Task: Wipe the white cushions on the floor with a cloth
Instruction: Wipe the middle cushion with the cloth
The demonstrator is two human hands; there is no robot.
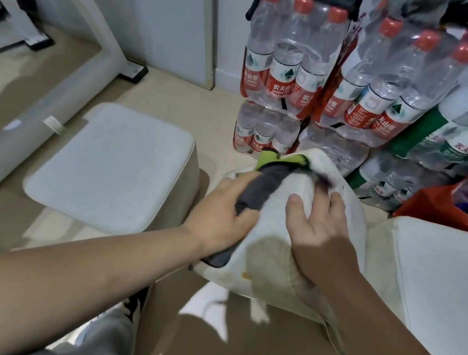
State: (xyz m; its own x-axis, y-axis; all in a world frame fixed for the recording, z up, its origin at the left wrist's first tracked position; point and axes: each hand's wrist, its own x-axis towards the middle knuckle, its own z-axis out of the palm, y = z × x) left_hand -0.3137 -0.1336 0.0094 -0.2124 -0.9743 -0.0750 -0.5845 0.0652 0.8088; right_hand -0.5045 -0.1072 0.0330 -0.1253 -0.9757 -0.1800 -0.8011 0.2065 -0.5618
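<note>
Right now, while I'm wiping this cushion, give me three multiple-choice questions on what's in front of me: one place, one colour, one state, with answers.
1. Where does the second cushion lie?
A. on the floor, left of the cushion being wiped
B. on a shelf
C. in a bag

2. What colour are the bottle caps on the top packs?
A. blue
B. red
C. yellow

3. What is the left hand doing?
A. hanging empty
B. lifting a bottle
C. holding the cloth on the cushion

Answers: 1 A, it sits on the floor at left; 2 B, those caps show red; 3 C, its fingers curl round the grey cloth.
</note>
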